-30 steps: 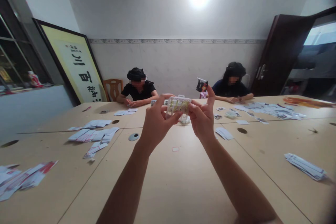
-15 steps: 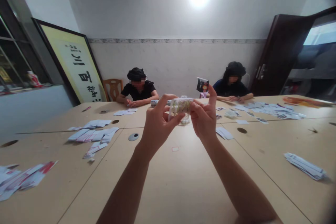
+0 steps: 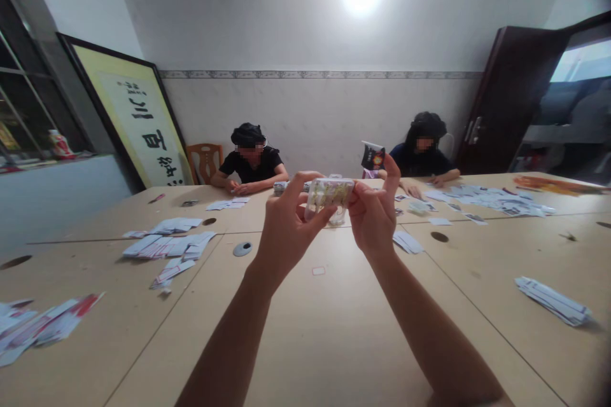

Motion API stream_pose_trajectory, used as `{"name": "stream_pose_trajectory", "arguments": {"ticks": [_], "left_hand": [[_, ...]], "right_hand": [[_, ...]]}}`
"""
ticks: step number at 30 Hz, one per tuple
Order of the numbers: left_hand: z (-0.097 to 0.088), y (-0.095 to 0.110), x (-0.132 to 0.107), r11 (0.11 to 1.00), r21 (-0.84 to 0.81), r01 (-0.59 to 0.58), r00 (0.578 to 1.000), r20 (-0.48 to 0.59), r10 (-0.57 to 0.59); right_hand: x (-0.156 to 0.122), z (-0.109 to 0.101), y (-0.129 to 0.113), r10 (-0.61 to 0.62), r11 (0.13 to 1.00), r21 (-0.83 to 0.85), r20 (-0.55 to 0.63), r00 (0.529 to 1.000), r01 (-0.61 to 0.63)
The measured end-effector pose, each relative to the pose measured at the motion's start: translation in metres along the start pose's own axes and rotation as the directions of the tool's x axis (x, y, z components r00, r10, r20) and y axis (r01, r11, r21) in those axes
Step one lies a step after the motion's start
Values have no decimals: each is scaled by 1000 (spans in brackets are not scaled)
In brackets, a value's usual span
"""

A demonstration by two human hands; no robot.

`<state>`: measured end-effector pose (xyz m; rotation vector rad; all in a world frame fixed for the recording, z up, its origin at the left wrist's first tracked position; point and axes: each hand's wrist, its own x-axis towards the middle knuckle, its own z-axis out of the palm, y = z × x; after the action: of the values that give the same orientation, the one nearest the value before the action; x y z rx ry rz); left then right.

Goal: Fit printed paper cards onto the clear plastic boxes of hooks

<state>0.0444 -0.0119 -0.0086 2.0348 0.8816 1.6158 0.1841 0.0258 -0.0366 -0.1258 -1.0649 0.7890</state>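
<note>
Pinching clear case (image 3: 334,191): left hand (image 3: 287,217) at left end, right hand (image 3: 374,219) at right edge.

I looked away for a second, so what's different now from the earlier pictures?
Your right hand shifted slightly right, carrying the black card with it; the case eased slightly right too. Across the table, the right-hand co-worker's hand slid left. Nothing was visibly picked up or let go by you. Your left hand kept the case; the papers stayed put.
</note>
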Motion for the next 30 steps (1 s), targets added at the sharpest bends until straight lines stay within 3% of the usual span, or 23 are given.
{"name": "stream_pose_trajectory", "arguments": {"ticks": [11, 15, 30], "left_hand": [[-2, 0, -2, 1000, 10, -13, 1000, 8, 13], [-5, -1, -1, 1000, 3, -1, 1000, 14, 1], [-12, 4, 2, 985, -158, 70, 997, 29, -66]], "right_hand": [[-1, -2, 0, -26, 995, -93, 63, 998, 31], [1, -4, 0, -14, 998, -57, 94, 995, 19], [-2, -4, -7, 17, 999, -51, 177, 984, -8]]}}
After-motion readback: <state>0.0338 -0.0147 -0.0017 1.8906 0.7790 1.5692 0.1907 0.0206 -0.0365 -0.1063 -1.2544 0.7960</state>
